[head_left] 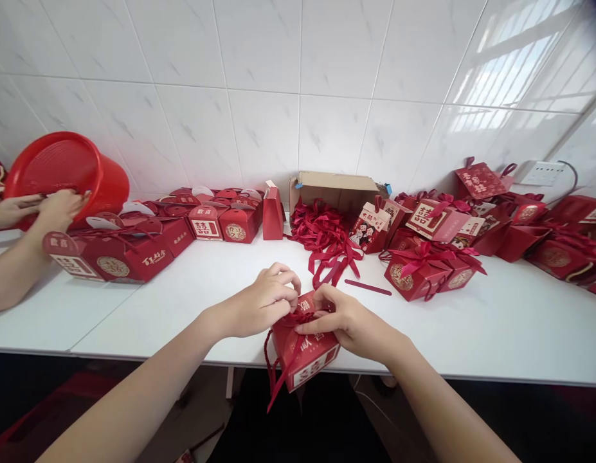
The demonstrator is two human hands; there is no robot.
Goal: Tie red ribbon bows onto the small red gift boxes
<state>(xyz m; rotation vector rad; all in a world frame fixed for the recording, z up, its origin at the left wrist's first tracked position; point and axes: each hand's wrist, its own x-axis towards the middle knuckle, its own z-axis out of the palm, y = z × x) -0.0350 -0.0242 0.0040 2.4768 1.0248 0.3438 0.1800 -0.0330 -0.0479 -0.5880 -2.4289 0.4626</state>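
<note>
A small red gift box (305, 359) with white characters sits at the near edge of the white table (495, 321), a red ribbon (278, 379) trailing down from it. My left hand (269, 302) is closed, pinching the ribbon at the box's top. My right hand (346, 321) grips the box's top and front, fingers pressed on the ribbon knot.
A heap of loose red ribbons (326, 238) spills from an open cardboard box (334, 190). Rows of red gift boxes (148, 241) stand at the left; tied ones (423, 270) pile at the right. Another person's hands (51, 209) hold a red bucket (66, 170) at far left.
</note>
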